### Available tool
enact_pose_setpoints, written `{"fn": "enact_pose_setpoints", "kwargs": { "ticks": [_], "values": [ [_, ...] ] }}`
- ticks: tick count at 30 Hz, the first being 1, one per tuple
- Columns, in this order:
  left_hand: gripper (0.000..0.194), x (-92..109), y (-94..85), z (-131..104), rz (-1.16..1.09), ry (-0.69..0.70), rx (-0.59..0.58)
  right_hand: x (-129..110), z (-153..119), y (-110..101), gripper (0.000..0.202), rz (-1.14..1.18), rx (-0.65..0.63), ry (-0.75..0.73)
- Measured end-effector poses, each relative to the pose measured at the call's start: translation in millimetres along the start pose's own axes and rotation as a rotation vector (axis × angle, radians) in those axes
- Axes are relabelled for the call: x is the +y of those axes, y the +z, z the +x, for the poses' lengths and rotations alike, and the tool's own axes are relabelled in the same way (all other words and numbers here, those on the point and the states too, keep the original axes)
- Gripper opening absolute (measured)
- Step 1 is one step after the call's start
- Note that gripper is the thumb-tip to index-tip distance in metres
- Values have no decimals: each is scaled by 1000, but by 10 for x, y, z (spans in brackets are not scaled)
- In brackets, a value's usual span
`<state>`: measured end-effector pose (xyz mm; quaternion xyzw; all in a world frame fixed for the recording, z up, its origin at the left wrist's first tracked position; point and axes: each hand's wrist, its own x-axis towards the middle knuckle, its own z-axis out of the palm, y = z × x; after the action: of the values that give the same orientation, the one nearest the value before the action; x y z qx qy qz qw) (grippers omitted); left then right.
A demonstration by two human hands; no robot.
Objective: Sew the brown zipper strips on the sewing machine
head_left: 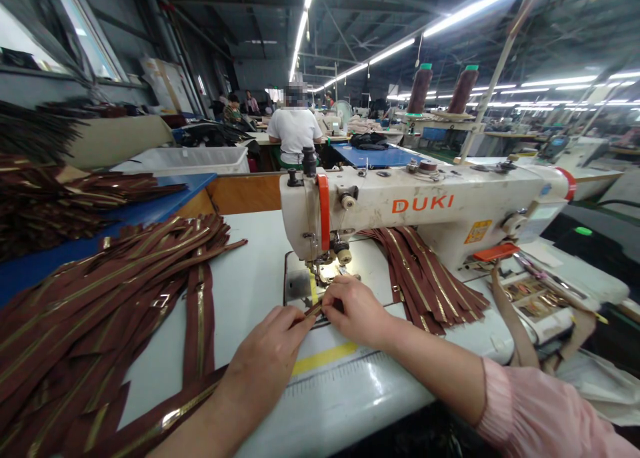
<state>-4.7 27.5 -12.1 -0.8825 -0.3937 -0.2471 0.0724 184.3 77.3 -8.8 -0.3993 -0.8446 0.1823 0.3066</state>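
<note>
Just in front of the sewing machine's [360, 201] needle area, my left hand [267, 351] pinches a brown zipper [314, 309] with gold teeth. My right hand [357, 311] is closed on the same zipper's end, thumb and fingers together, close to the presser foot [320, 275]. A length of brown zipper [185, 405] runs back beneath my left wrist toward the lower left. The exact fold of the strip between my fingertips is too small to make out.
Left on the table lies a large heap of brown zippers [100, 305]; another bundle [430, 281] lies under the machine arm. Right stands a parts tray [537, 298]. More zippers pile on a blue table [200, 181]. A person in a white shirt [295, 131] sits ahead.
</note>
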Motion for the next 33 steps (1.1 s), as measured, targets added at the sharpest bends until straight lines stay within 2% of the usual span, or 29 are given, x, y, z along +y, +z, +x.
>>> {"fn": "enact_pose_setpoints", "kwargs": {
  "ticks": [8,12,15,18,20,24,28,33],
  "values": [
    [38,33,5,-3,21,-56,-156,7,2,20,11,-53,12,-31],
    [35,97,-180,107,-109,-141,-301,9,9,8,12,-70,-7,-36],
    [30,144,-348,235,-231,-189,-447,28,50,-19,12,-93,-70,-86],
    [26,172,-401,330,-286,-234,-535,49,116,-52,11,-125,-139,-128],
    [26,178,-362,342,-284,-251,-513,61,160,-69,9,-131,-163,-136],
    [29,149,-233,251,-286,-213,-379,69,204,-83,9,-134,-179,-123],
    [31,92,-180,147,-263,-90,-276,53,189,-76,10,-130,-165,-94],
    [31,13,-186,113,-126,80,-176,30,160,-46,9,-117,-145,-70]
  ]
}}
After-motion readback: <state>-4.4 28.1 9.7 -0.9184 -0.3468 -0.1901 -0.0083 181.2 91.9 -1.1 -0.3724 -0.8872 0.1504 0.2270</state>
